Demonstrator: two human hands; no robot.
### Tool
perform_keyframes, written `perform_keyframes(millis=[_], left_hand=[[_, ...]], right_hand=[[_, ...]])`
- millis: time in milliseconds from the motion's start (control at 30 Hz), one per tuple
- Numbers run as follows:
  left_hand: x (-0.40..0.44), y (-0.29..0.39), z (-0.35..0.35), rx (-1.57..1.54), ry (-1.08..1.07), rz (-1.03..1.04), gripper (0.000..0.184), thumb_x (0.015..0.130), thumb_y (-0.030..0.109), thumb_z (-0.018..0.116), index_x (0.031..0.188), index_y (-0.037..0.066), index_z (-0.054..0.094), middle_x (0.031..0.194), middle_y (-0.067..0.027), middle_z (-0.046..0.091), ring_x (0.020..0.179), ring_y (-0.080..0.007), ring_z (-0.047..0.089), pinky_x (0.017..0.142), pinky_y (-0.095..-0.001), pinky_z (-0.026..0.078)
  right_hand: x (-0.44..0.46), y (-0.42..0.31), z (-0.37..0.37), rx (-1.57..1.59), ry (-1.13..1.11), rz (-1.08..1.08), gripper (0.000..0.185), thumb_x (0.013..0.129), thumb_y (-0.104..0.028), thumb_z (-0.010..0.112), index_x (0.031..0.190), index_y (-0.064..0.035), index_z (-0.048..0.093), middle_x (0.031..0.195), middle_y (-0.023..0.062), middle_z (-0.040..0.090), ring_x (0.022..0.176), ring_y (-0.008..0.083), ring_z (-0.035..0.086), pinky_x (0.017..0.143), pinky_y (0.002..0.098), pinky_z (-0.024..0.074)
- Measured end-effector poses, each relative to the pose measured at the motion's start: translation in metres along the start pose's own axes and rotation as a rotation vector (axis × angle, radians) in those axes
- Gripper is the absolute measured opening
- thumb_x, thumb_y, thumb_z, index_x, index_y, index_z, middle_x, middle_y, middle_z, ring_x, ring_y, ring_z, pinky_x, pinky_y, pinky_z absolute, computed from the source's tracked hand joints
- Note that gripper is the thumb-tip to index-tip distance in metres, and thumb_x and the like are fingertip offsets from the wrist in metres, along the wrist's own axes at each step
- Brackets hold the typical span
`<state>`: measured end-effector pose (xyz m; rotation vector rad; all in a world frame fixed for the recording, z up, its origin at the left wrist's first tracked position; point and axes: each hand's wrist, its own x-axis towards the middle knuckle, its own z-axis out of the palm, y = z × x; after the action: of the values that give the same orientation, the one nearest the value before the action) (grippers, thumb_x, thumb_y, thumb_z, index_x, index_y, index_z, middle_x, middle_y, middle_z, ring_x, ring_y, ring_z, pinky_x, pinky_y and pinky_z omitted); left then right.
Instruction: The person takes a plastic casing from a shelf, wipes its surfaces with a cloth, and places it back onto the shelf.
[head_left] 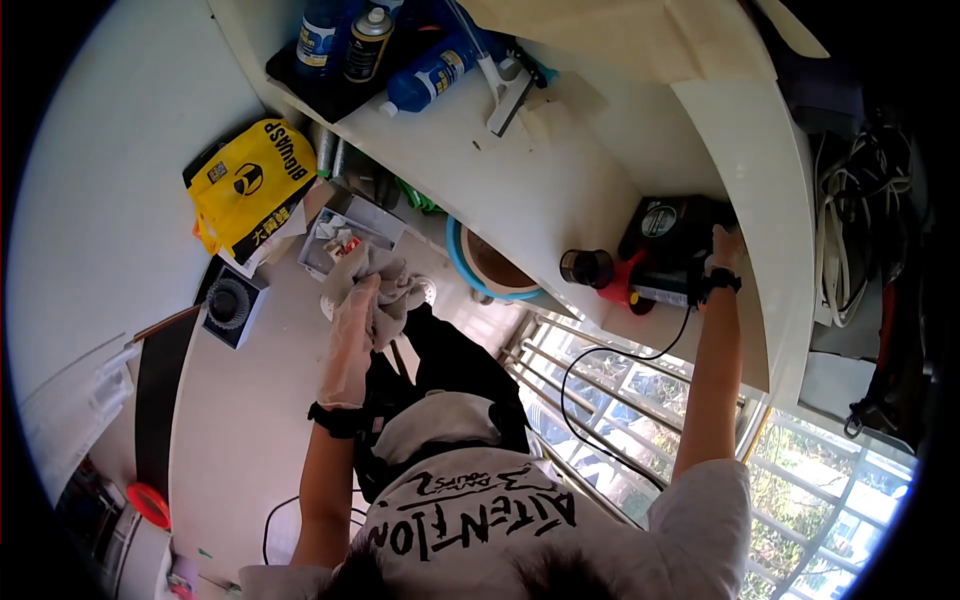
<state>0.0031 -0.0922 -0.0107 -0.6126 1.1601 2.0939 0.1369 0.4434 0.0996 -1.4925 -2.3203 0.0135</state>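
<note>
My left hand [352, 335], in a thin see-through glove, is closed around a crumpled grey cloth [375, 295]. Just beyond the cloth is a grey open box [385, 218] with small scraps inside. Also gloved, my right hand [724, 250] reaches into the shelf, at the right end of a black case [662, 222]; its fingers are partly hidden, so I cannot make out its grip. Close by lies a red and black corded tool [632, 284] with a dark see-through cup at its left end. Its black cord [570, 375] hangs down in front of the window.
Blue bottles [430, 82], a spray can [368, 45] and a squeegee [510, 100] are on the upper shelf. A yellow bag [250, 185] and a small dark box [232, 305] sit left. A blue-rimmed basin [455, 250] is below the shelf; cables [845, 230] hang right.
</note>
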Motion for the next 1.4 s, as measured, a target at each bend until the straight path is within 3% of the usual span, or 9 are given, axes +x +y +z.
perform_keyframes(millis=[100, 333, 567, 633, 867, 1133, 1200, 1267, 1400], left_hand=[[0.002, -0.023, -0.009, -0.061, -0.043, 0.025, 0.041, 0.077, 0.019, 0.058, 0.111, -0.001, 0.045, 0.098, -0.0106, 0.057, 0.085, -0.0183, 0.058, 0.069, -0.0288, 0.05], [-0.004, -0.053, 0.017, -0.151, -0.051, 0.059, 0.044, 0.079, 0.02, 0.053, 0.116, 0.0, 0.041, 0.1, -0.0131, 0.056, 0.088, -0.0235, 0.058, 0.07, -0.0327, 0.049], [0.005, -0.062, 0.023, -0.07, -0.039, 0.076, 0.043, 0.08, 0.02, 0.052, 0.116, 0.0, 0.04, 0.102, -0.013, 0.056, 0.089, -0.0244, 0.058, 0.073, -0.0341, 0.049], [0.008, -0.064, 0.026, -0.082, -0.022, 0.09, 0.043, 0.08, 0.02, 0.051, 0.116, 0.0, 0.04, 0.102, -0.0129, 0.056, 0.089, -0.0242, 0.058, 0.072, -0.0336, 0.049], [0.015, -0.078, 0.023, -0.121, -0.05, 0.097, 0.044, 0.079, 0.02, 0.051, 0.117, 0.001, 0.039, 0.102, -0.0134, 0.056, 0.085, -0.0237, 0.058, 0.067, -0.0316, 0.049], [0.015, -0.075, 0.033, -0.111, -0.067, 0.091, 0.045, 0.078, 0.019, 0.051, 0.118, 0.003, 0.038, 0.101, -0.0146, 0.056, 0.085, -0.024, 0.058, 0.069, -0.032, 0.05], [0.013, -0.074, 0.039, -0.108, -0.063, 0.094, 0.045, 0.078, 0.019, 0.051, 0.118, 0.002, 0.038, 0.101, -0.0152, 0.055, 0.085, -0.0242, 0.058, 0.071, -0.0322, 0.05], [0.01, -0.07, 0.043, -0.081, -0.06, 0.131, 0.044, 0.079, 0.02, 0.051, 0.116, -0.001, 0.039, 0.102, -0.0159, 0.055, 0.087, -0.024, 0.058, 0.074, -0.0326, 0.05], [0.006, -0.068, 0.046, -0.062, -0.028, 0.183, 0.042, 0.079, 0.02, 0.051, 0.112, -0.004, 0.043, 0.1, -0.0151, 0.055, 0.087, -0.0226, 0.058, 0.073, -0.0308, 0.049]], right_hand=[[0.021, -0.002, -0.006, -0.113, -0.178, 0.543, 0.065, 0.068, -0.043, 0.057, 0.114, 0.0008, 0.048, 0.118, 0.0197, 0.046, 0.108, 0.0308, 0.045, 0.087, 0.0388, 0.0373], [0.063, 0.053, 0.004, -0.634, -0.754, -0.297, 0.065, 0.069, -0.049, 0.057, 0.118, -0.0069, 0.048, 0.122, 0.0174, 0.044, 0.108, 0.0286, 0.045, 0.087, 0.0357, 0.0362], [0.094, 0.116, 0.039, -0.453, -0.67, 0.0, 0.049, 0.076, -0.038, 0.057, 0.115, -0.0085, 0.051, 0.118, 0.0121, 0.049, 0.106, 0.0238, 0.046, 0.087, 0.033, 0.0365], [0.13, 0.18, 0.07, -0.459, -0.774, -0.254, 0.058, 0.072, 0.007, 0.049, 0.12, -0.0236, 0.044, 0.122, 0.0086, 0.046, 0.11, 0.0241, 0.046, 0.088, 0.0336, 0.0397], [0.145, 0.21, 0.101, -0.356, -0.761, -0.102, 0.049, 0.077, 0.001, 0.048, 0.119, -0.0238, 0.045, 0.119, 0.012, 0.047, 0.108, 0.0275, 0.047, 0.087, 0.0349, 0.0397], [0.054, 0.054, 0.038, -0.768, -0.563, -0.076, 0.054, 0.072, -0.035, 0.057, 0.108, 0.0047, 0.051, 0.111, 0.0174, 0.052, 0.102, 0.0292, 0.049, 0.086, 0.0356, 0.0369], [0.007, 0.003, 0.033, -0.371, 0.006, 0.214, 0.057, 0.069, -0.034, 0.058, 0.113, -0.0005, 0.046, 0.111, 0.0186, 0.052, 0.1, 0.0326, 0.05, 0.087, 0.0365, 0.0375], [0.0, 0.022, 0.074, -0.493, 0.282, -0.26, 0.062, 0.069, -0.033, 0.058, 0.12, -0.0039, 0.038, 0.116, 0.0201, 0.046, 0.104, 0.035, 0.047, 0.089, 0.0381, 0.0371], [-0.102, -0.027, 0.069, -0.175, -0.907, -0.813, 0.072, 0.066, -0.029, 0.065, 0.126, -0.0059, 0.031, 0.127, 0.0219, 0.033, 0.117, 0.0354, 0.034, 0.094, 0.0388, 0.0326]])
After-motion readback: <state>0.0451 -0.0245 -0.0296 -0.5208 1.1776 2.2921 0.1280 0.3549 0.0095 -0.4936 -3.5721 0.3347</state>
